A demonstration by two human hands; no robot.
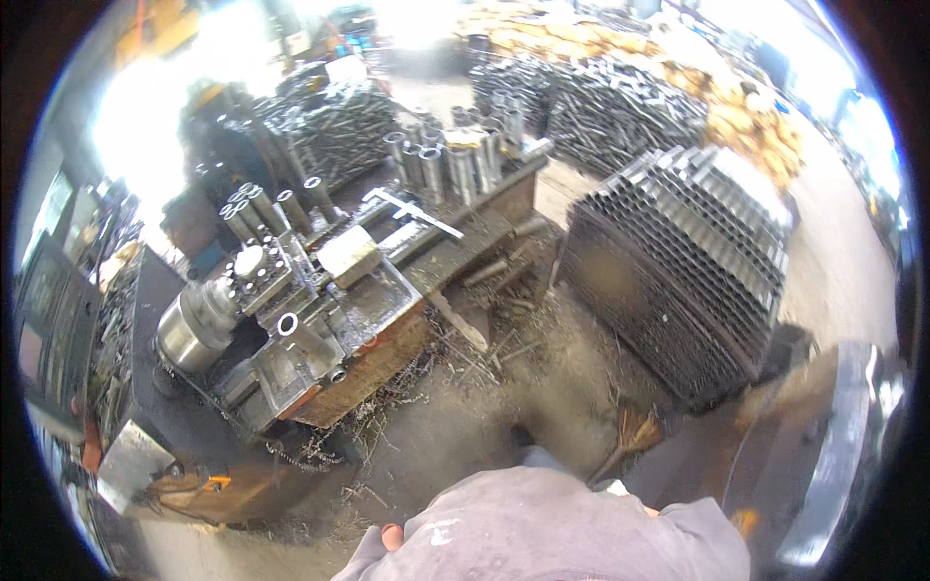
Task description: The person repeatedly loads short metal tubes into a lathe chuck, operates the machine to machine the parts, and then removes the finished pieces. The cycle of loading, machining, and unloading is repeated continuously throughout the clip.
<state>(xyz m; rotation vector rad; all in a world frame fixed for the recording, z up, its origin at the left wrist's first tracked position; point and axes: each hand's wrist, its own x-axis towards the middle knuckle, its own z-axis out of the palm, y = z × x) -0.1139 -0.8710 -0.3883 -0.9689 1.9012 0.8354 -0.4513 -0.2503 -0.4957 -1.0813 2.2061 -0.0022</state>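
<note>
Only a small part of my left hand shows beside the left edge of my shirt, low in the picture. My right hand is a sliver at the shirt's right side, next to a small white thing that I cannot make out. The shirt hides most of both hands, so neither grip can be read. Ahead to the left stands a lathe with a shiny round chuck. A metal tube lies on its carriage. On the bench top rests a caliper, out of reach of both hands.
Several tubes stand upright at the bench's far end. A dark crate stacked with square-ended bars stands to the right. Curled metal chips litter the floor by the lathe. A metal-edged surface lies at the near right.
</note>
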